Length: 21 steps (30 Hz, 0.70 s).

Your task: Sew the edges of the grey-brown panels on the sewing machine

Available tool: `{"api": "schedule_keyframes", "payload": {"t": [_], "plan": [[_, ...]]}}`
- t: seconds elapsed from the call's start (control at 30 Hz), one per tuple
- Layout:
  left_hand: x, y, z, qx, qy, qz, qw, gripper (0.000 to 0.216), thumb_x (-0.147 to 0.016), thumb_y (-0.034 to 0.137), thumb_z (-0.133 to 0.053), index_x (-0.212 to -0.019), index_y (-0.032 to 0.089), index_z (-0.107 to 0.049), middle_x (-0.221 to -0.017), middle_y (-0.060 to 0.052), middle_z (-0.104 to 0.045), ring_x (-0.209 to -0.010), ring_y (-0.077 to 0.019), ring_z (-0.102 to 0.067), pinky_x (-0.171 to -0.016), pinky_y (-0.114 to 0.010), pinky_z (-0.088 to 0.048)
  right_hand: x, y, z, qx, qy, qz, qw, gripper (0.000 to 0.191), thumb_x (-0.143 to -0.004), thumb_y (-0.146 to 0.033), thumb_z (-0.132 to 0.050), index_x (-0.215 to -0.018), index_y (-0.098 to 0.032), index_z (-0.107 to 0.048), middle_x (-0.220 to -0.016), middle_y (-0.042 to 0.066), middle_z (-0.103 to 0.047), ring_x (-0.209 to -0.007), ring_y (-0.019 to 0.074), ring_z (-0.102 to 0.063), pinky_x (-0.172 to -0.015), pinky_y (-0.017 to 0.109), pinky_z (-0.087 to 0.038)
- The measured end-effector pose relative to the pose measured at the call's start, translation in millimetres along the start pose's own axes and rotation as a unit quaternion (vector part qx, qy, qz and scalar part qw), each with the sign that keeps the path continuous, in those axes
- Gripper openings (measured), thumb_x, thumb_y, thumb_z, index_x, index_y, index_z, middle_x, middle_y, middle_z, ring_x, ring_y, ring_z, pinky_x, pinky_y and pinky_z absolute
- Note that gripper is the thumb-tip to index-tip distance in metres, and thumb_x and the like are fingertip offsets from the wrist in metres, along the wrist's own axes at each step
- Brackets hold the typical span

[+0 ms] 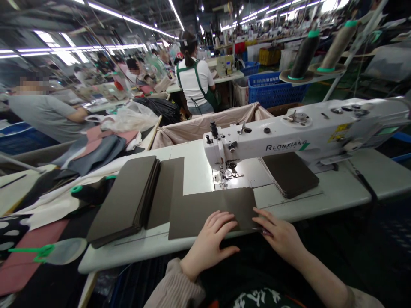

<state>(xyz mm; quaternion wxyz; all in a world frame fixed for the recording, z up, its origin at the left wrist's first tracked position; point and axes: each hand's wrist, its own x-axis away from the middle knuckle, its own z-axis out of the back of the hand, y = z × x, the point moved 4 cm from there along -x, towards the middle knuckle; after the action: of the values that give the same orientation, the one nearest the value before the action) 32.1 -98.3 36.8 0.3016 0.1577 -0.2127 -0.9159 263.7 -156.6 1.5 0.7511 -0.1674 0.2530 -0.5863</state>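
A flat dark olive-brown panel [205, 209] lies on the sewing table, its far edge just in front of the needle area. My left hand [213, 241] rests on the near part of this panel, fingers stretched flat and thumb apart. At its right edge is my right hand [282, 237], with the index and middle fingertips touching the panel. A small dark reddish object [266, 232], too small to make out, shows under the curled fingers of that hand. Just beyond the panel stands a white sewing machine [257, 139] with its work light on.
At left is a thick stack of similar panels [125, 196], beside a flat panel [163, 188]. Another stack [290, 173] lies under the machine arm. Thread cones [305, 55] stand at upper right. Behind the table is a cloth-lined bin [205, 126]; co-workers sit beyond.
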Motion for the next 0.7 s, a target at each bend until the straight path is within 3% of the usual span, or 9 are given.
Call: {"api": "schedule_keyframes", "payload": {"t": [0.07, 0.13, 0.27, 0.33, 0.47, 0.57, 0.7], "plan": [[14, -20, 15, -0.059, 0.002, 0.023, 0.998, 0.052, -0.089, 0.023, -0.062, -0.139, 0.026, -0.048, -0.144, -0.007, -0.05, -0.137, -0.0271, -0.04, -0.118, -0.054, -0.022, -7, 0, 13, -0.074, 0.015, -0.001, 0.997, 0.029, -0.093, -0.02, -0.046, -0.118, -0.028, -0.059, -0.131, 0.004, -0.061, -0.101, 0.0202, -0.065, -0.088, 0.034, -0.051], [30, -40, 37, -0.064, 0.017, 0.05, 0.997, 0.048, -0.09, 0.013, -0.054, -0.135, 0.029, -0.052, -0.138, -0.003, -0.057, -0.132, -0.0243, -0.048, -0.119, -0.055, -0.019, -14, 4, 31, -0.139, 0.054, -0.039, 0.988, 0.021, -0.093, -0.028, -0.051, -0.111, -0.026, -0.062, -0.111, 0.003, -0.069, -0.097, 0.0202, -0.065, -0.085, 0.031, -0.051], [60, -61, 87, 0.07, 0.105, 0.19, 0.974, 0.02, -0.091, 0.027, -0.058, -0.107, 0.026, -0.07, -0.11, -0.002, -0.072, -0.11, -0.0236, -0.064, -0.106, -0.043, -0.043, -26, 10, 63, -0.18, 0.128, -0.135, 0.966, 0.024, -0.091, -0.044, -0.056, -0.096, -0.023, -0.066, -0.092, 0.002, -0.07, -0.087, 0.02, -0.065, -0.072, 0.026, -0.051], [71, -59, 104, 0.164, 0.147, 0.291, 0.931, 0.019, -0.088, 0.036, -0.065, -0.099, 0.022, -0.07, -0.098, -0.004, -0.073, -0.096, -0.0238, -0.067, -0.086, -0.034, -0.054, -32, 8, 71, -0.198, 0.131, -0.163, 0.958, 0.028, -0.089, -0.048, -0.057, -0.094, -0.022, -0.067, -0.087, 0.001, -0.069, -0.082, 0.0193, -0.064, -0.068, 0.025, -0.051], [82, -44, 114, 0.357, 0.194, 0.406, 0.819, 0.034, -0.079, 0.044, -0.074, -0.098, 0.017, -0.065, -0.082, -0.003, -0.069, -0.067, -0.0179, -0.065, -0.056, -0.024, -0.051, -40, 2, 70, -0.258, 0.114, -0.216, 0.935, 0.032, -0.085, -0.052, -0.06, -0.092, -0.021, -0.067, -0.078, 0.0, -0.067, -0.069, 0.0178, -0.062, -0.058, 0.024, -0.049], [85, -38, 117, 0.437, 0.214, 0.42, 0.766, 0.037, -0.075, 0.043, -0.079, -0.095, 0.016, -0.064, -0.077, -0.002, -0.067, -0.062, -0.0152, -0.063, -0.053, -0.022, -0.049, -44, -1, 66, -0.279, 0.112, -0.241, 0.923, 0.037, -0.081, -0.055, -0.063, -0.094, -0.021, -0.069, -0.078, 0.001, -0.068, -0.069, 0.0191, -0.063, -0.057, 0.024, -0.049], [92, -40, 123, 0.472, 0.22, 0.431, 0.737, 0.037, -0.074, 0.042, -0.081, -0.094, 0.015, -0.065, -0.081, -0.004, -0.07, -0.065, -0.0161, -0.065, -0.057, -0.022, -0.051, -48, 0, 58, -0.273, 0.1, -0.267, 0.919, 0.04, -0.077, -0.054, -0.066, -0.098, -0.02, -0.072, -0.088, 0.004, -0.072, -0.077, 0.022, -0.065, -0.063, 0.025, -0.051]]}}
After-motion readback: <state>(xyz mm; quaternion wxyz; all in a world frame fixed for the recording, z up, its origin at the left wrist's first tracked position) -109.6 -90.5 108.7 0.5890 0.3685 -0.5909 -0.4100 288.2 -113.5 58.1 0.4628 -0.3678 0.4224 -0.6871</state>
